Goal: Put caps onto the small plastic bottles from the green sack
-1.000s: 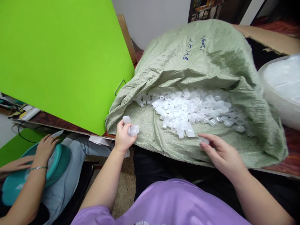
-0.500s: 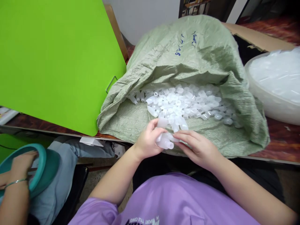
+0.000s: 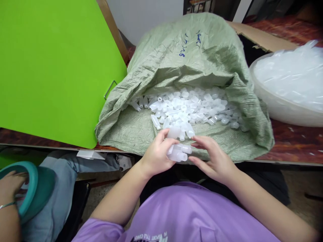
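Note:
An open green woven sack [image 3: 176, 64] lies on the table, and a heap of small translucent white plastic caps [image 3: 191, 107] spills from its mouth. My left hand [image 3: 157, 153] is closed round a few of these caps [image 3: 178, 153] at the sack's near edge. My right hand [image 3: 214, 158] meets it from the right, its fingertips pinching one of the caps in that bunch. Both hands hover just over the table's front edge.
A bright green board [image 3: 55, 64] leans at the left. A white basin [image 3: 290, 87] lined with clear plastic stands at the right on the dark red table [image 3: 297, 144]. At lower left another person's hand [image 3: 8, 185] rests in a teal bowl [image 3: 30, 188].
My left hand has carried its caps from the sack's left edge to the middle. My right hand came in to meet it. The view has shifted right.

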The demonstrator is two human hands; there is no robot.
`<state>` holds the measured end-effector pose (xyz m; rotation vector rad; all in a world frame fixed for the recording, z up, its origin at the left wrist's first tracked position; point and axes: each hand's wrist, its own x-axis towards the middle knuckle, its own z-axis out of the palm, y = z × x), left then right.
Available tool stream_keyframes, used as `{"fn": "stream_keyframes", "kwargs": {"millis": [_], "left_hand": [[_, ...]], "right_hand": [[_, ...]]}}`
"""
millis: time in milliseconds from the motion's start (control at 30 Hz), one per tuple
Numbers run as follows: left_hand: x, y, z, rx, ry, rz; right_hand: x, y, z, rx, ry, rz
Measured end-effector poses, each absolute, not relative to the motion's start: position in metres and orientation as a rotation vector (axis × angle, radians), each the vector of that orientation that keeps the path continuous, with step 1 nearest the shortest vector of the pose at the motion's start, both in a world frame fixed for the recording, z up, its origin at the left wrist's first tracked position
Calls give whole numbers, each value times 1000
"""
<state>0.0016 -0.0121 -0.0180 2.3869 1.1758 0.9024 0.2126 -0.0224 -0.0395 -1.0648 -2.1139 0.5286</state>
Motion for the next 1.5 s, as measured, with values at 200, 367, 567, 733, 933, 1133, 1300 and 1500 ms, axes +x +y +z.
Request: {"fn": "stream_keyframes", "kwargs": {"millis": [200, 367, 567, 733, 933, 1133, 1300, 1500], "left_hand": [[5, -17, -22, 2418, 1121, 863], [4, -18, -28, 2399, 1153, 884], [2, -21, -30, 2373, 1201, 900], [-1, -25, -32, 2353, 1202, 914], [-3, -27, -39, 2327, 1232, 980], [-6, -24, -41, 2304, 1310, 981], [-6, -19, -38, 2192, 1397, 1015], [-1, -19, -47, 2105, 1446, 965]], "right_hand": [[218, -29, -44, -1171, -2195, 651], [216, -29, -43, -1088, -2240, 481], [212, -30, -45, -1134, -2262, 454], [207, -34, -51, -979, -2323, 356], [191, -31, -48, -1044, -2130, 611], [187, -20, -45, -1118, -2085, 875], [205, 13, -35, -1120, -2069, 646], [207, 47, -42, -1382, -2262, 133]]}}
